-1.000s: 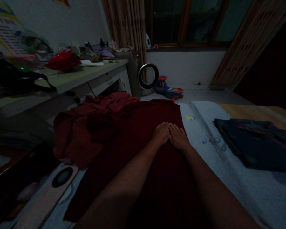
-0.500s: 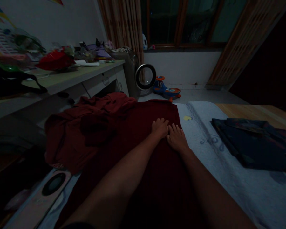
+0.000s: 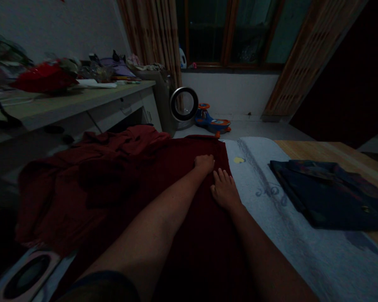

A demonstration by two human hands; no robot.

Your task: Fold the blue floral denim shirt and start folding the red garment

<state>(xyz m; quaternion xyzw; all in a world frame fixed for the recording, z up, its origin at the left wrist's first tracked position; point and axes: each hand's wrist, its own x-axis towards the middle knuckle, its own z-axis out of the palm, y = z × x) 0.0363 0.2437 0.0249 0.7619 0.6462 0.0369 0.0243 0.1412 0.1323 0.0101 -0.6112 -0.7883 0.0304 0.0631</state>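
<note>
A dark red garment [image 3: 176,193] lies spread over the pale blue patterned cover in front of me. My left hand [image 3: 204,164] is on its far part, fingers curled down into the cloth. Close beside it, my right hand [image 3: 225,188] rests flat on the garment near its right edge, with the fingers stretched out. The two hands are slightly apart. To the left, a lighter red, rumpled cloth [image 3: 59,188] is heaped against the garment. My forearms hide part of the dark red fabric.
On the right, a folded dark blue garment [image 3: 330,197] lies across the cover [image 3: 258,167] and a wooden surface [image 3: 305,147]. A cluttered desk [image 3: 82,100] runs along the left. Beyond are a washing machine with a round door [image 3: 184,105] and a blue ride-on toy [image 3: 212,123].
My left hand has gone from flat with spread fingers to curled on the cloth. My hands have moved slightly apart. The view has shifted a little to the right.
</note>
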